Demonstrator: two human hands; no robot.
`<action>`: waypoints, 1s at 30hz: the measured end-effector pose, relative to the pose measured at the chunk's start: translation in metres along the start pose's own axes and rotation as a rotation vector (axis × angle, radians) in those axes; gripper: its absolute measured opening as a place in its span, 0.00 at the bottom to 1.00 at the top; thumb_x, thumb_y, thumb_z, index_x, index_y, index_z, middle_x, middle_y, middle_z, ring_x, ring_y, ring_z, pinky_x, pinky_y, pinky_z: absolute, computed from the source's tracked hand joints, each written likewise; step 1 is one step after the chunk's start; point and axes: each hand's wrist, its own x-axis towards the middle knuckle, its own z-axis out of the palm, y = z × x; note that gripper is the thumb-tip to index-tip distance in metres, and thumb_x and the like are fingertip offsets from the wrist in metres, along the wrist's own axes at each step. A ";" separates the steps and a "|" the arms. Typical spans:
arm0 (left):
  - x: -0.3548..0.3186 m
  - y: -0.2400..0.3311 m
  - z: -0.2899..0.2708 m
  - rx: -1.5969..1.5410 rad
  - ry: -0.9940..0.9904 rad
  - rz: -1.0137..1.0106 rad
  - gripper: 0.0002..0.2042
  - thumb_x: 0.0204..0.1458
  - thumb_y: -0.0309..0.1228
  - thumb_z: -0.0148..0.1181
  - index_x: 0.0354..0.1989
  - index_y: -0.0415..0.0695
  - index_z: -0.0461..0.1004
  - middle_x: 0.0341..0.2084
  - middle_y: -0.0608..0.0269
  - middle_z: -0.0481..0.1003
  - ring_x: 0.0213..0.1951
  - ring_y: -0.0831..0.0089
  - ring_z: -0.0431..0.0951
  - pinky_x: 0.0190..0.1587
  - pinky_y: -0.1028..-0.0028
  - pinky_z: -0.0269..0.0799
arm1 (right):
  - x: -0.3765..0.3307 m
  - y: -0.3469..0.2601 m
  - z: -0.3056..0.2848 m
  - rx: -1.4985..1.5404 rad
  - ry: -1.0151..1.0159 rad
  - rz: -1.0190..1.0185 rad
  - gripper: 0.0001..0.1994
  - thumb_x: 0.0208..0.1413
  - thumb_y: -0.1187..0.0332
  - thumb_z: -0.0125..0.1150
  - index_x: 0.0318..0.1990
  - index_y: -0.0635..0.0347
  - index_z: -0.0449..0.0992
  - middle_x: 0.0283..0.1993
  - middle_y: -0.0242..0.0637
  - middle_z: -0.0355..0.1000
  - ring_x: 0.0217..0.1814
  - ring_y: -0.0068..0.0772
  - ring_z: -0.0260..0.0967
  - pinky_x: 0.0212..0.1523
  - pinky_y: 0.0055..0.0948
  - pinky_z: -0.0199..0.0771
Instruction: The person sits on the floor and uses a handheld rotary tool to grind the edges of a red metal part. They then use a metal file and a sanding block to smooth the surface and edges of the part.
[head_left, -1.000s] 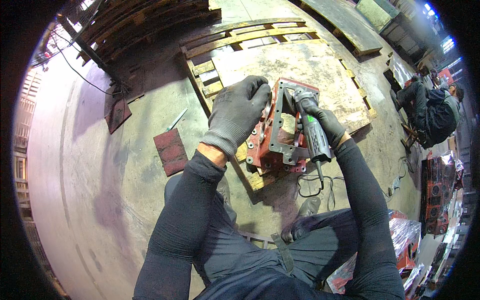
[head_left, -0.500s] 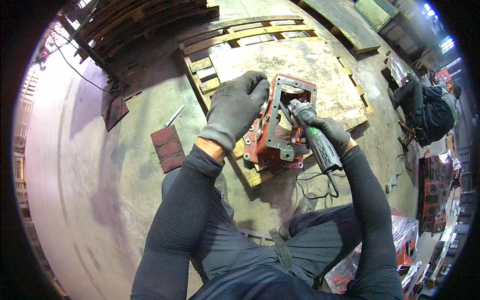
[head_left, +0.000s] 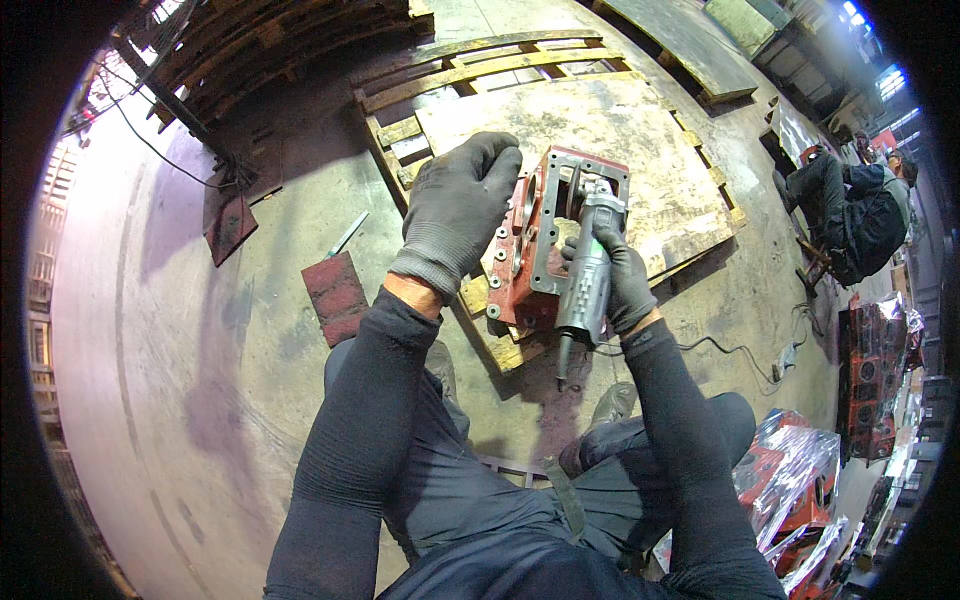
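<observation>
A red metal casting (head_left: 527,270) with a grey machined flange around its open top stands on the near part of a wooden pallet. My right hand (head_left: 625,275), in a dark glove, is closed around the grey body of an angle grinder (head_left: 588,272). The tool's head reaches over the far part of the casting's opening, and its cord end points toward me. My left hand (head_left: 458,208), also gloved, is at the casting's left side with its fingers curled. Its fingertips are partly hidden, so whether they grip anything does not show.
The pallet (head_left: 485,70) carries a worn wooden board (head_left: 640,130). A dark red plate (head_left: 335,297) and a thin light strip (head_left: 348,232) lie on the floor at left. A power cord (head_left: 735,345) runs right. Plastic-wrapped red castings (head_left: 790,480) stand lower right; a seated person (head_left: 860,210) is farther off.
My right hand has swung the grinder leftward and more upright, so its head is farther over the opening's far end. My left hand has shifted slightly left, away from the flange.
</observation>
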 end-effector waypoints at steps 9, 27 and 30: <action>-0.002 -0.002 -0.012 -0.048 0.030 -0.016 0.16 0.69 0.38 0.59 0.56 0.38 0.80 0.37 0.63 0.83 0.38 0.79 0.80 0.44 0.76 0.76 | 0.023 0.040 0.013 0.020 -0.003 -0.009 0.27 0.68 0.55 0.61 0.64 0.69 0.68 0.47 0.48 0.82 0.42 0.40 0.84 0.43 0.40 0.88; -0.005 0.007 -0.010 -0.002 0.030 0.045 0.16 0.69 0.37 0.58 0.55 0.38 0.81 0.36 0.63 0.84 0.38 0.77 0.81 0.44 0.75 0.78 | 0.096 0.082 0.077 0.475 0.347 -0.353 0.21 0.63 0.59 0.70 0.53 0.65 0.71 0.38 0.49 0.82 0.34 0.48 0.83 0.41 0.45 0.87; -0.006 0.005 -0.008 -0.070 0.014 0.012 0.15 0.69 0.37 0.59 0.56 0.39 0.81 0.38 0.63 0.84 0.40 0.78 0.82 0.46 0.74 0.78 | 0.092 0.073 0.083 0.586 0.297 -0.319 0.25 0.61 0.65 0.72 0.57 0.66 0.66 0.47 0.46 0.77 0.40 0.47 0.83 0.42 0.46 0.87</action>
